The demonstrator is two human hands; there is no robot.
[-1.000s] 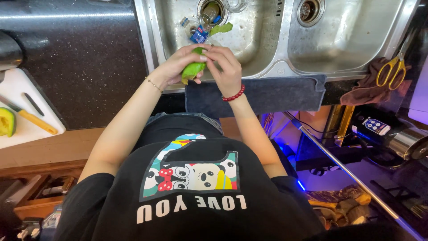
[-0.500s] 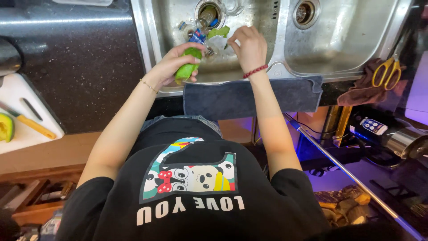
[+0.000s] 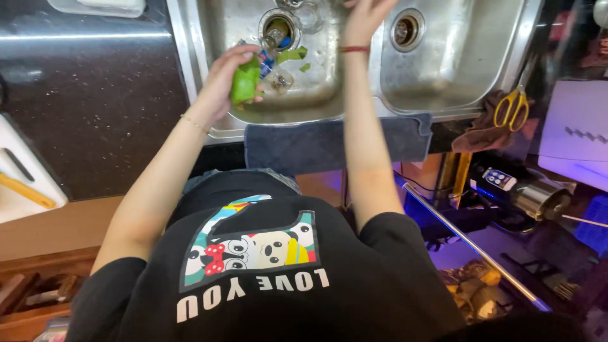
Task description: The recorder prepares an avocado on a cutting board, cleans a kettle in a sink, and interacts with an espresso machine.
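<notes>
We see our left hand (image 3: 225, 79) gripping a green avocado half (image 3: 245, 81) over the steel sink (image 3: 329, 104). Our right hand (image 3: 366, 14) reaches up to the sink's far edge, a red bracelet (image 3: 353, 49) at its wrist. Green peel (image 3: 292, 55) lies near the drain (image 3: 278, 28). A dark towel (image 3: 316, 144) hangs over the sink's front; yellow scissors (image 3: 510, 107) lie to the right.

Dark speckled worktop (image 3: 95, 107): steel double sink (image 3: 443, 82) set in; white cutting board (image 3: 25, 183) at one edge; grey towel (image 3: 329, 142) over the front.
</notes>
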